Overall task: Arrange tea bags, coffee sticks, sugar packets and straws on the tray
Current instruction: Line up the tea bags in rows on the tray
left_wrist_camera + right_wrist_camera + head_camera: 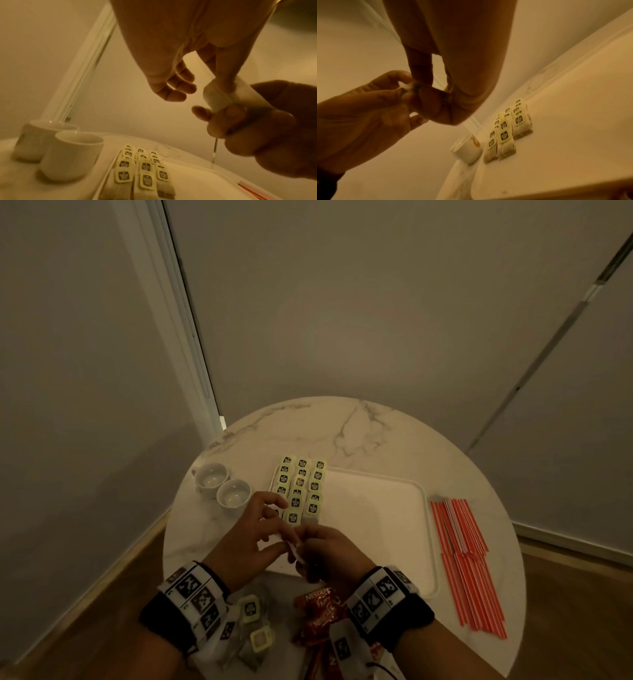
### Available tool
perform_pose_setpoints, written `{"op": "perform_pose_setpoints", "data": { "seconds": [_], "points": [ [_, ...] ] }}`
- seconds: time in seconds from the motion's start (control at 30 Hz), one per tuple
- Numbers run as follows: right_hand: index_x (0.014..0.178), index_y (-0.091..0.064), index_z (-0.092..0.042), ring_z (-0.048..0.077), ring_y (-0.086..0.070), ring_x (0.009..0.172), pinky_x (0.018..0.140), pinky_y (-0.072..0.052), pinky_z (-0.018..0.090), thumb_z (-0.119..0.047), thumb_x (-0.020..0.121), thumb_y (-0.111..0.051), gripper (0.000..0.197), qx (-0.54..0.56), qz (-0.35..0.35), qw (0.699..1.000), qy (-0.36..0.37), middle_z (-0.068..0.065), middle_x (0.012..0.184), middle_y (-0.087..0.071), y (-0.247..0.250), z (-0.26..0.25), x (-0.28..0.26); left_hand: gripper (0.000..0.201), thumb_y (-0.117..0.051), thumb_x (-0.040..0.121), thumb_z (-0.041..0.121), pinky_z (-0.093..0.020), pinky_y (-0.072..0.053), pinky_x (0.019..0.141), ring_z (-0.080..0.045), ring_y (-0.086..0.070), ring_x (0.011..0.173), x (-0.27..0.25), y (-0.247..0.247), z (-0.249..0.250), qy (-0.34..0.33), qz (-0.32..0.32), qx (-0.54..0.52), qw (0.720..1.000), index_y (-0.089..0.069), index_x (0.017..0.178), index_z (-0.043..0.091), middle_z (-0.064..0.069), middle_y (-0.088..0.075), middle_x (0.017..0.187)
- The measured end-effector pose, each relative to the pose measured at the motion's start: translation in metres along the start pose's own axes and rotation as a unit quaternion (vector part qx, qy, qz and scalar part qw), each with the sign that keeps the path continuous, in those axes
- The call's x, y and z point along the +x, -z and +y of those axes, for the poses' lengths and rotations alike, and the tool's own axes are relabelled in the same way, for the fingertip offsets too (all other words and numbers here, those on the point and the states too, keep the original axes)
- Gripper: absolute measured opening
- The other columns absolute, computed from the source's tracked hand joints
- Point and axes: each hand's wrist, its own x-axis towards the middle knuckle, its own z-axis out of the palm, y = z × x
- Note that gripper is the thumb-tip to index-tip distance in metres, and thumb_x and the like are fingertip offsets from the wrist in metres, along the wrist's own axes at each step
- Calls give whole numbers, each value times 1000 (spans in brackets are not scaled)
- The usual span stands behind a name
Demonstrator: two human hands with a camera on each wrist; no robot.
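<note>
Hands: left hand (251, 534) and right hand (327, 549) both pinch one tea bag (221, 94) above table (376, 433).
Tray (376, 508): tea bag rows (301, 491) at 9 o'clock side.
Straws (466, 556): 3 o'clock of tray.

Coffee sticks (320, 616) — half hidden under the right wrist (lower ends cut off).
</note>
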Motion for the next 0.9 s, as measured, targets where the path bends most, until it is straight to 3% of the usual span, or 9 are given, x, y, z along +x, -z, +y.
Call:
{"op": "perform_pose_setpoints", "data": {
  "seconds": [0.1,0.17,0.23,0.33,0.43,0.6,0.73,0.83,0.9],
  "points": [
    [115,-57,0,19,-56,59,48,-43,26,4,85,-54,30,1,48,997,53,13,87,-61,3,-3,-1,42,-66,84,-1,-18,-51,72,-10,-59,90,4,-11,4,80,90,-85,989,-61,108,32,6,-51,115],
    [118,-55,-4,24,-62,66,50,-49,29,10,89,-51,33,13,80,993,85,16,95,-64,5,-5,-1,37,-57,89,-3,-22,-53,69,-12,-62,85,6,-16,10,181,119,-192,957,-59,114,25,0,-62,106],
    [117,-54,-7,27,-64,69,53,-53,32,11,88,-51,34,5,111,988,108,17,94,-64,6,-6,0,24,-54,92,4,-24,-52,65,-15,-64,78,9,-23,15,240,116,-250,931,-63,107,21,-4,-69,91],
    [116,-53,-7,29,-66,74,60,-56,35,9,87,-54,33,-23,133,985,109,19,92,-65,5,-5,2,14,-62,89,11,-19,-49,57,-7,-63,64,11,-33,19,242,118,-201,942,-68,85,22,3,-70,70],
    [107,-61,-10,21,-64,76,60,-55,32,1,88,-57,22,-91,135,982,93,19,96,-66,8,-1,2,17,-62,88,7,-11,-44,51,1,-58,54,16,-35,16,252,141,-185,940,-69,78,18,3,-64,60],
    [83,-73,-23,9,-46,53,53,-40,21,-14,91,-60,18,-232,174,955,63,1,68,-61,20,8,2,14,-59,91,10,-11,-41,47,1,-53,46,18,-39,2,285,114,-159,938,-68,84,19,0,-63,63],
    [79,-74,-20,17,-56,63,62,-53,30,-5,84,-61,21,-204,193,959,20,14,82,-71,27,19,13,15,-55,94,13,-14,-42,52,-9,-62,67,16,-45,-14,341,93,-164,921,-60,103,24,2,-64,88],
    [83,-65,-10,21,-66,67,74,-60,39,1,79,-67,12,-152,259,954,-24,10,78,-74,34,29,29,10,-56,94,19,-18,-44,60,-15,-61,74,10,-48,-24,362,76,-142,918,-61,97,27,2,-63,90],
    [88,-57,-2,24,-68,68,72,-61,40,4,79,-69,16,-106,285,952,-46,14,81,-74,39,33,41,12,-56,93,17,-19,-47,66,-14,-60,79,6,-50,-33,375,23,-111,920,-62,100,25,0,-62,95]
  ]
}}
